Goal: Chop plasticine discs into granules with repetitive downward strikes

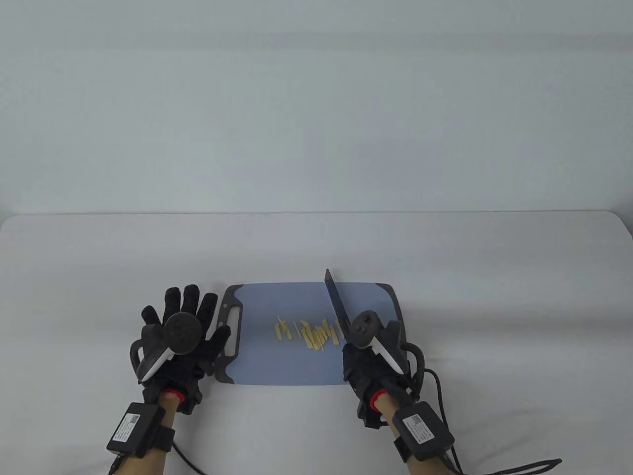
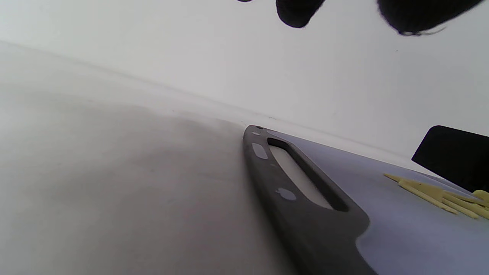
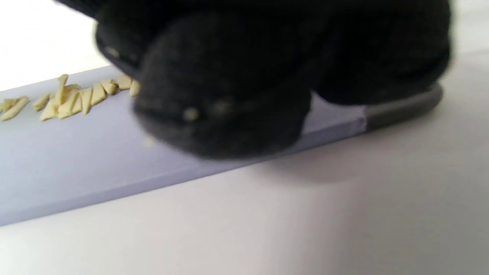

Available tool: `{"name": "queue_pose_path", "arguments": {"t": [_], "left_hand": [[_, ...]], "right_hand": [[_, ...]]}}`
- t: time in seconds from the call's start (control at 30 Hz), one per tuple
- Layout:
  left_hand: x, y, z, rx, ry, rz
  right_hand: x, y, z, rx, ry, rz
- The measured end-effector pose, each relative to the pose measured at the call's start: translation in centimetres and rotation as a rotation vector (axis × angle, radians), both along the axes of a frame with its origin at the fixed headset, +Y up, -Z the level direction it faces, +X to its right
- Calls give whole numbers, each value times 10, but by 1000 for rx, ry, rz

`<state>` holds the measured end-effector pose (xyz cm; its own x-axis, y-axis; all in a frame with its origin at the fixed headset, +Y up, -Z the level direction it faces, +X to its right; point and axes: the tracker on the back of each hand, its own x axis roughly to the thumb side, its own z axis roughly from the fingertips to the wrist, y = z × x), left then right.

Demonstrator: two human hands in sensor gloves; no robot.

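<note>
Pale yellow plasticine strips lie in a row at the middle of the blue cutting board. My right hand grips a knife with a dark blade that points up and away over the strips' right end. My left hand lies flat with fingers spread on the table, its thumb at the board's grey handle end. The strips also show in the left wrist view and in the right wrist view, where my right hand's fist fills the top.
The board lies on a white table, close to its front. The handle slot faces my left hand. Black cables trail from my right wrist at the bottom right.
</note>
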<state>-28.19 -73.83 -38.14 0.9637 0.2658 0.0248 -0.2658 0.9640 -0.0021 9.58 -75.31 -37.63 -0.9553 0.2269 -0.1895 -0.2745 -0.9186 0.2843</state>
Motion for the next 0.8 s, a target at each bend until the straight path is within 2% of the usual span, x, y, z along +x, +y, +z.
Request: {"name": "queue_pose_path", "arguments": {"t": [0.07, 0.23, 0.3, 0.43, 0.7, 0.77, 0.8], "left_hand": [[-2, 0, -1, -4, 7, 8], [0, -1, -1, -7, -1, -7], [1, -1, -1, -6, -5, -12], [-1, -1, -2, -12, 2, -2], [-1, -1, -2, -16, 1, -6], [-1, -1, -2, -15, 1, -6], [-1, -1, -2, -15, 1, -6]], "right_hand": [[1, 2, 5, -15, 3, 13], [-5, 0, 0, 46, 35, 8], [-6, 5, 0, 26, 47, -73], [-2, 19, 0, 94, 34, -43], [7, 10, 0, 37, 9, -50], [6, 6, -2, -18, 3, -4], [6, 7, -2, 7, 1, -1]]}}
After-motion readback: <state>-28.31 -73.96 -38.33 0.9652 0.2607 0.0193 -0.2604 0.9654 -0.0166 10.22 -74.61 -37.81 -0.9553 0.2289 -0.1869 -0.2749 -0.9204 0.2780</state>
